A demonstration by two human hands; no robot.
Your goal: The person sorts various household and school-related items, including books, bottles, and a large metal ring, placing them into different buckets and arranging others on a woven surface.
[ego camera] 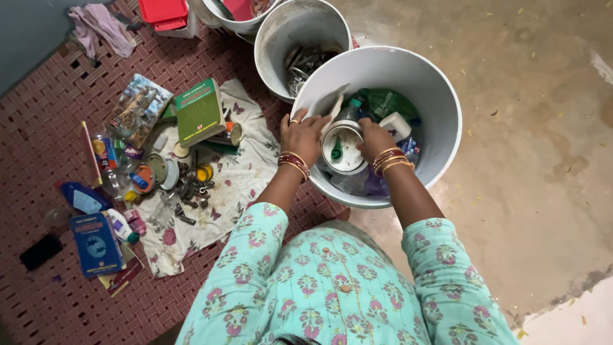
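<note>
Both hands (338, 137) — round white container (345, 148)

Three white buckets (440, 121) are seen beside a mat (45, 160), where two books (199, 112) and one cloth (246, 169) are laid.

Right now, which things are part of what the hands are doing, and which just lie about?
In hand:
left hand and right hand, both on the round white container
white bucket they reach into

Lying about:
green book
blue booklet
floral cloth
second bucket
red box
</note>
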